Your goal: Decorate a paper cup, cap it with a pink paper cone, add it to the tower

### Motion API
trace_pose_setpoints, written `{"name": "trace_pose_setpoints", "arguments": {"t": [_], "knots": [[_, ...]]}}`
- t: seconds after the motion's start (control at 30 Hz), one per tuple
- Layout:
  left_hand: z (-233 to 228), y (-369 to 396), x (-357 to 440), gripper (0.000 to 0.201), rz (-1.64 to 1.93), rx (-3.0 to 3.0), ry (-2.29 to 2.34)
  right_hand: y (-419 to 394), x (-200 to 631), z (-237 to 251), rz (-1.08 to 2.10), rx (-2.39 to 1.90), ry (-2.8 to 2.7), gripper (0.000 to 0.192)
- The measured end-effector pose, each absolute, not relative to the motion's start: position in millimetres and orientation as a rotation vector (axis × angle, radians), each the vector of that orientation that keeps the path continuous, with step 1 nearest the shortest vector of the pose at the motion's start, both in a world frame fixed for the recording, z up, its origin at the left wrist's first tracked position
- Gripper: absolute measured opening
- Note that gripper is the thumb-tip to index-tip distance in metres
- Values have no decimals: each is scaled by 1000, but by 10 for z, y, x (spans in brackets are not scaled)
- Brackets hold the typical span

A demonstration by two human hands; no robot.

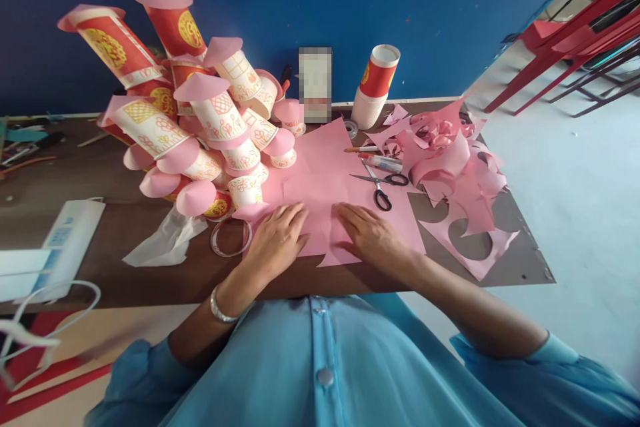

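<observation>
Both palms face down on pink paper sheets (320, 147) at the front of the table. My left hand (280, 233) lies flat with its fingers stretched forward over the paper. On the other side, my right hand (373, 237) rests flat too, fingers pointing inward. A narrow strip of pink paper shows between the two hands. Beyond my right hand lie scissors (379, 181) with black handles, their blades slightly apart. A glue tube (383, 162) and a marker (363, 149) are just behind them. Beside my left wrist is a roll of tape (215, 240).
Stacked paper-cup towers (220, 107) with pink cone roofs crowd the left. A stack of cups (373, 103) stands by the blue wall (430, 0). Pink paper scraps (450, 153) cover the right side. Clear plastic (167, 240) and a white packet (70, 233) lie left on the table (115, 287).
</observation>
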State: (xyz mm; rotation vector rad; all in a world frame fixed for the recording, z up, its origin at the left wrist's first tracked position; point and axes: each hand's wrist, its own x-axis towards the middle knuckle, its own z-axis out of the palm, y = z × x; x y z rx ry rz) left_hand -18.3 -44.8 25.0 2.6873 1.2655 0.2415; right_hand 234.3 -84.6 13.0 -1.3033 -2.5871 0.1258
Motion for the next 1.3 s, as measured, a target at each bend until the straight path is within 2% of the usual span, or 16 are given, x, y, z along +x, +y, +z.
{"name": "trace_pose_setpoints", "arguments": {"t": [0.13, 0.27, 0.33, 0.47, 0.67, 0.83, 0.97, 1.13, 1.3], "knots": [[226, -413, -190, 45, 205, 2725, 1310, -995, 2366, 150, 272, -1094, -2585, 31], [215, -369, -128, 44, 198, 2713, 1272, -957, 2396, 180, 220, -1271, -2527, 39], [197, -338, -76, 45, 185, 2719, 1221, -940, 2400, 196, 269, -1220, -2586, 38], [141, -260, -10, 46, 185, 2727, 1205, -916, 2474, 302, 395, -1146, -2606, 21], [171, -182, -76, 43, 290, 2763, 1148, -622, 2944, 567, 45, -1667, -2284, 28], [335, -100, -35, 32, 399, 2759, 1099, -144, 3241, 576, -31, -2132, -2094, 30], [461, -26, 72, 27, 544, 2708, 1105, 115, 3209, 448, -67, -2137, -2213, 31], [489, 41, 141, 29, 775, 2560, 1146, 139, 3143, 389, -202, -1917, -2162, 31], [446, 87, 196, 32, 777, 2474, 1134, 109, 3093, 321, -175, -1935, -2231, 22]]}}
